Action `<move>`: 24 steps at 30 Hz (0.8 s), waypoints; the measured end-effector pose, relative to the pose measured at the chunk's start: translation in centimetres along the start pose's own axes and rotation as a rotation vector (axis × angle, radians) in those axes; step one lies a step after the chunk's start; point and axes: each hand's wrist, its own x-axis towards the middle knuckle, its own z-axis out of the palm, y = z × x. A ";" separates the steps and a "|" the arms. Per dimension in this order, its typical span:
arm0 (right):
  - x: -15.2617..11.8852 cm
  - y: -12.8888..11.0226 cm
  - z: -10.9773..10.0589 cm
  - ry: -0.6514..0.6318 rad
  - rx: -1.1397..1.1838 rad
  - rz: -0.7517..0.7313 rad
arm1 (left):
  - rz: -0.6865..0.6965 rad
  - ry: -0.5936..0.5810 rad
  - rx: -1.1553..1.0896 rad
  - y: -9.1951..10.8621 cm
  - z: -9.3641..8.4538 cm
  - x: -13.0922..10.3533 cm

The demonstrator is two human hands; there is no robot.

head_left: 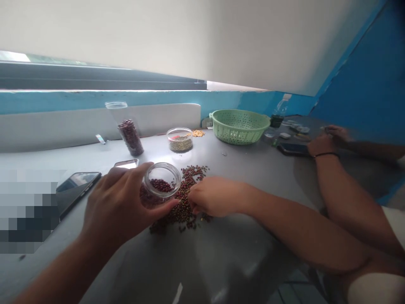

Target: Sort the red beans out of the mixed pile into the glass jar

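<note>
My left hand (pixel 115 202) is wrapped round a clear round jar (pixel 162 179), which is tilted and has dark red beans (pixel 160 185) inside. Beside the jar, a pile of small mixed red, brown and greenish beans (pixel 186 202) lies loose on the grey table. My right hand (pixel 215 196) rests at the right side of this pile with its fingers curled together. Whatever those fingers hold, if anything, is hidden.
Behind stand a tall clear container (pixel 130 135) of dark red beans, a round tub (pixel 180 141) of small greenish seeds, yellow kernels (pixel 198 133) and a green basket (pixel 238 126). Phones (pixel 77 181) lie at left. Another person's hands (pixel 327 141) are at right, near a bottle (pixel 280 112).
</note>
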 end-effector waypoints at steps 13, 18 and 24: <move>-0.7 1.5 -1.3 0.334 0.186 -0.020 | 0.052 -0.018 0.056 -0.3 -0.1 0.0; -0.7 0.8 -1.7 0.709 0.291 -0.161 | 0.221 0.055 0.048 -0.2 0.1 0.3; 0.3 0.9 -0.6 0.805 0.349 -0.330 | 0.187 0.031 -0.017 0.4 -0.1 0.1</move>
